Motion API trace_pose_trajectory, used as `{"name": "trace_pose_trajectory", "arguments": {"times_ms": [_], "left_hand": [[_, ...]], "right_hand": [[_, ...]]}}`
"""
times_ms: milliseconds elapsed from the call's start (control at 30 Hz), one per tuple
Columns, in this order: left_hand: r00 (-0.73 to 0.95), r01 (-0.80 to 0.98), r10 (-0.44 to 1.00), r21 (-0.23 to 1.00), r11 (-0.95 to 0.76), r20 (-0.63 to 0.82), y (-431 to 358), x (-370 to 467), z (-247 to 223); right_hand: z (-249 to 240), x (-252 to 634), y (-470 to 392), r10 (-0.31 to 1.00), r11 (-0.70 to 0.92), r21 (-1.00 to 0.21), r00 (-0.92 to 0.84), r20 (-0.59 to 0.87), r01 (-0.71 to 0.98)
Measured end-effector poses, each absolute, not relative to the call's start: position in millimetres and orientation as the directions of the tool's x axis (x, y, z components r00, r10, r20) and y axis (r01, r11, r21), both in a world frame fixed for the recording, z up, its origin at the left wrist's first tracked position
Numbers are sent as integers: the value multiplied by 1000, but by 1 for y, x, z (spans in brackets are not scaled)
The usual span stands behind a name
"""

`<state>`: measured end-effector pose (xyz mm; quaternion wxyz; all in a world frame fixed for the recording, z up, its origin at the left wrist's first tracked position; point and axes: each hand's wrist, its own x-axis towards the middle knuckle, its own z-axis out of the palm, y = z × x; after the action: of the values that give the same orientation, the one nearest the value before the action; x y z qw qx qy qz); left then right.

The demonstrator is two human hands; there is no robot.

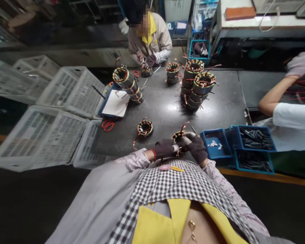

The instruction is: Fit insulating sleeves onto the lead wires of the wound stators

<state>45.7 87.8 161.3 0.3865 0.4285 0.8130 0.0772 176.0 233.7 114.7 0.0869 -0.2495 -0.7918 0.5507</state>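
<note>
The dark bench (pixel 167 112) fills the middle of the frame. Tall stacks of wound rings (pixel 196 84) stand at the upper middle; a bump could tip them. Low in the middle, both hands hold one wire ring (pixel 179 136) at the bench edge. The left hand (pixel 165 148) grips its side, and the right hand (pixel 197 147) pinches its top. Thin red wires could snag a glove and pull loose, or the ring could slip off.

Stator (pixel 178 137) mostly hidden behind gloved left hand (pixel 164 148) and right hand (pixel 197 146), grip unclear.
</note>
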Motion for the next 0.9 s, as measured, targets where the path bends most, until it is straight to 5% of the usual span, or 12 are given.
{"name": "trace_pose_trajectory", "arguments": {"times_ms": [133,200,267,367,433,633,800,900], "left_hand": [[-346,699,788,421,579,-509,89,53,167],[-206,677,850,557,481,-484,91,57,173],[-127,546,913,741,390,-387,91,53,176],[-418,327,856,828,455,-305,88,29,174],[-511,164,775,843,513,-372,85,15,170],[-145,-402,912,865,299,-383,91,25,159],[26,-297,883,839,455,-470,107,25,153],[-85,-113,899,900,421,-431,109,20,148]], "right_hand": [[115,171,230,488,316,-887,-859,-153,337],[115,169,229,497,298,-891,-852,-161,342],[115,168,229,512,263,-905,-844,-162,334],[116,172,228,527,191,-941,-838,-144,281],[120,177,228,505,103,-968,-850,-147,229],[143,186,231,415,-37,-998,-908,-62,51],[151,190,236,369,-26,-996,-925,-85,81],[135,205,253,470,-110,-976,-855,-218,188]]}}
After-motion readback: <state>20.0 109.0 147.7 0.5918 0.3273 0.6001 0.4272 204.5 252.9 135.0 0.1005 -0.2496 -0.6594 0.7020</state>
